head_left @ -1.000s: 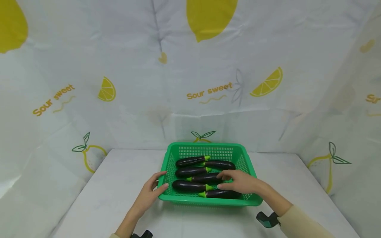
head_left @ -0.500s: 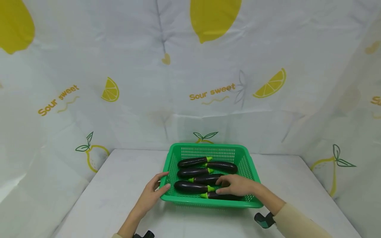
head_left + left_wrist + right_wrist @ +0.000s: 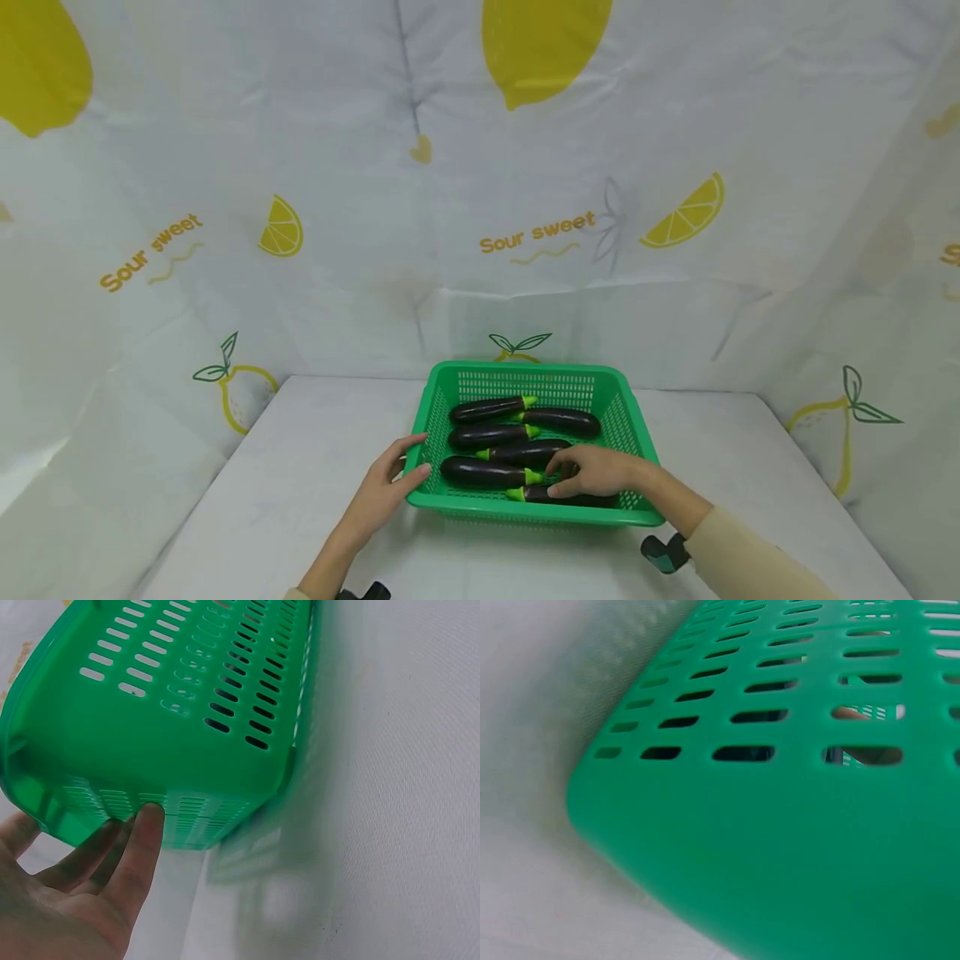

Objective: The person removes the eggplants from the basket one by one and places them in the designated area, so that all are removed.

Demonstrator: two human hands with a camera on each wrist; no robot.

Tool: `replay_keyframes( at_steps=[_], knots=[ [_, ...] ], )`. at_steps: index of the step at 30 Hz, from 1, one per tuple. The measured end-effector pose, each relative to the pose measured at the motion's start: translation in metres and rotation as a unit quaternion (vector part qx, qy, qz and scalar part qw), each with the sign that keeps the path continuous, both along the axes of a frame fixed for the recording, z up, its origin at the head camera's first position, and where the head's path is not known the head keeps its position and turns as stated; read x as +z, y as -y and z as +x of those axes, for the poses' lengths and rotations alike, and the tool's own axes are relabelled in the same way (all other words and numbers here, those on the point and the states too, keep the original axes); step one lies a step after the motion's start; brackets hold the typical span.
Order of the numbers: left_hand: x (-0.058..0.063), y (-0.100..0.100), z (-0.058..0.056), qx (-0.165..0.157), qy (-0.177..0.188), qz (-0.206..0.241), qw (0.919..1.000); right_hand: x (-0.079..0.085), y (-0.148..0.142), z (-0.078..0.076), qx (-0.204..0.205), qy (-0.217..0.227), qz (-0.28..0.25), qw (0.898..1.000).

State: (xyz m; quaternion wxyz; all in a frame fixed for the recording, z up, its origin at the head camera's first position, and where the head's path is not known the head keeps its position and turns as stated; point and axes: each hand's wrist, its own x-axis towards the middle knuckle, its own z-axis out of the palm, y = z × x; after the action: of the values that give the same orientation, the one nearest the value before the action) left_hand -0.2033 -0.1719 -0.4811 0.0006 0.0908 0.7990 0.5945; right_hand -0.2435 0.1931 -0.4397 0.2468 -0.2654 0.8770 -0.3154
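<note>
A green plastic basket [image 3: 525, 510] stands on the table with several dark purple eggplants lying inside, their green stem ends toward the middle. At its left side, my left hand [image 3: 378, 492] holds the rim, thumb over the edge. In the left wrist view, the fingers of that left hand [image 3: 90, 900] touch the outside of the basket wall [image 3: 150, 765]. My right hand [image 3: 600, 470] reaches in at the front right, its fingers and thumb curled around the nearest eggplant [image 3: 536, 493]. The right wrist view is filled by the basket's slotted wall [image 3: 727, 817], which hides the right hand.
A white table [image 3: 315, 433] carries the basket. Behind and at both sides hangs a pale sheet [image 3: 360, 292] printed with lemons and lettering. The back of the basket stands near that sheet.
My right hand has lowered onto the nearest front eggplant and its fingers have closed in. The left hand stays at the basket rim. The head view has shifted slightly.
</note>
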Motion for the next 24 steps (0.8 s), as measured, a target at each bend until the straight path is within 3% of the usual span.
replay_keyframes(
  at_steps=[11,24],
  knots=[
    [-0.0016,-0.0001,-0.0001,-0.002,-0.004,0.003,1.0000,-0.0025,0.0002,0.0027,0.010,0.017,0.000,1.000],
    [-0.0003,-0.0004,0.0012,-0.006,-0.001,0.007,1.0000,-0.0047,0.0003,0.0032,0.035,-0.018,-0.023,0.999]
  ],
)
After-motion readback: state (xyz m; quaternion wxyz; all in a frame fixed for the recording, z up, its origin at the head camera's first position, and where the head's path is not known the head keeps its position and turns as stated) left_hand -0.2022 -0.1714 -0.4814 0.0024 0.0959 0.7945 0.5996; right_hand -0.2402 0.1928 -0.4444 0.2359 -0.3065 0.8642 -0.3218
